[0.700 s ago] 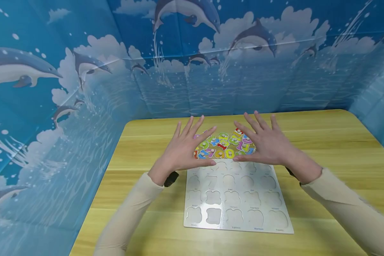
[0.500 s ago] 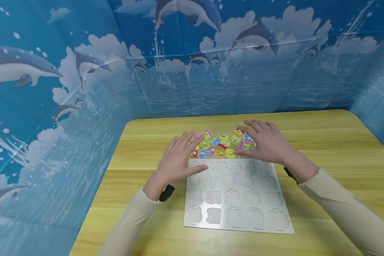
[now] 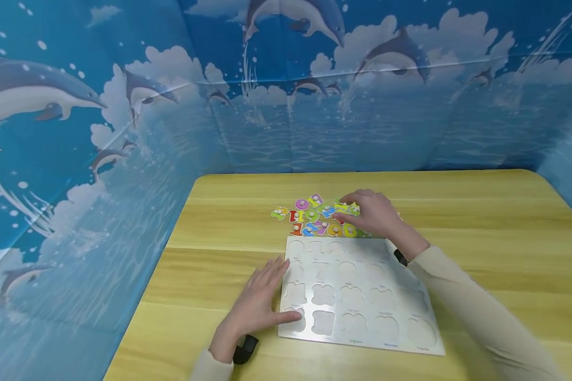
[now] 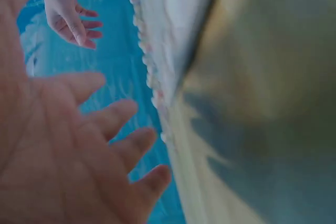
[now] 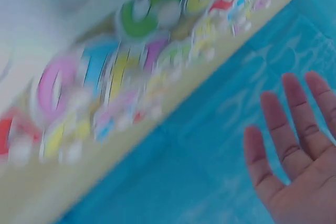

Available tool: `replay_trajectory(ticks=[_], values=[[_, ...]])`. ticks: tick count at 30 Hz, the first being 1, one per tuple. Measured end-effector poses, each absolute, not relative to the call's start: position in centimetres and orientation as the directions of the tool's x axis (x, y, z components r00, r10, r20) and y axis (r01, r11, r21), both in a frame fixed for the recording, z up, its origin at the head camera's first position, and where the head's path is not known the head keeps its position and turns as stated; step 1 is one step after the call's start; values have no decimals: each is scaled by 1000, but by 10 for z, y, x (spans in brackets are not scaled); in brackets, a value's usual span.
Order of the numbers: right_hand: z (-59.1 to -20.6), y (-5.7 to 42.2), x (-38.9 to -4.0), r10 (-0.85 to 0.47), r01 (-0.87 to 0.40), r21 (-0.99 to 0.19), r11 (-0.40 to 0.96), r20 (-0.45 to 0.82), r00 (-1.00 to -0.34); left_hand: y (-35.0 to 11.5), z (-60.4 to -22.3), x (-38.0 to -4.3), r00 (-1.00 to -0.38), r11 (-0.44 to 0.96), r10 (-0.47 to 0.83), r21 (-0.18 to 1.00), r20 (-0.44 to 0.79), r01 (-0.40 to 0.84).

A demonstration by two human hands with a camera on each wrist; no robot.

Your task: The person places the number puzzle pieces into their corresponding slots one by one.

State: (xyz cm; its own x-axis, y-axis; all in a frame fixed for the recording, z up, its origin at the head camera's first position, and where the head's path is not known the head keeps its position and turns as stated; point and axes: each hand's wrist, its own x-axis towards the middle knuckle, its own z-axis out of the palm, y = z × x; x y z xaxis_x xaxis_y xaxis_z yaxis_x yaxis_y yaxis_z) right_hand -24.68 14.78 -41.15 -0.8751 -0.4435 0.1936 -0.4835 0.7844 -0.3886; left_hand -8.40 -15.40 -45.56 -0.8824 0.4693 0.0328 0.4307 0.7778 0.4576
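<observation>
While your left hand lies over the left edge of the pale board, its fingers are extended and slightly spread, with the thumb set apart over the near left corner; whether they touch the board, you cannot tell. Your right hand hovers over the colourful number pieces and hides some on their right side. Its fingers look straight and spread in the right wrist view, apart from the pieces. The board sits on the wooden worktop in front of you, with rows of shaped hollows and small printed words beneath them. The number pieces lie in a loose cluster just beyond its far edge, with round knobs on them. You wear light sleeves and dark straps at the wrists, and a blue dolphin cloth hangs behind the worktop.
</observation>
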Motion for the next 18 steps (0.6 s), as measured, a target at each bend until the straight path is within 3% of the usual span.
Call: replay_trajectory(ticks=[8, 18], values=[[-431, 113, -282, -451, -403, -576, 711, 67, -890, -170, -476, -66, -859, 760, 511, 486, -37, 431], [-441, 73, -311, -400, -329, -582, 744, 7, -917, -178, -483, -65, -850, 744, 521, 527, -74, 411]])
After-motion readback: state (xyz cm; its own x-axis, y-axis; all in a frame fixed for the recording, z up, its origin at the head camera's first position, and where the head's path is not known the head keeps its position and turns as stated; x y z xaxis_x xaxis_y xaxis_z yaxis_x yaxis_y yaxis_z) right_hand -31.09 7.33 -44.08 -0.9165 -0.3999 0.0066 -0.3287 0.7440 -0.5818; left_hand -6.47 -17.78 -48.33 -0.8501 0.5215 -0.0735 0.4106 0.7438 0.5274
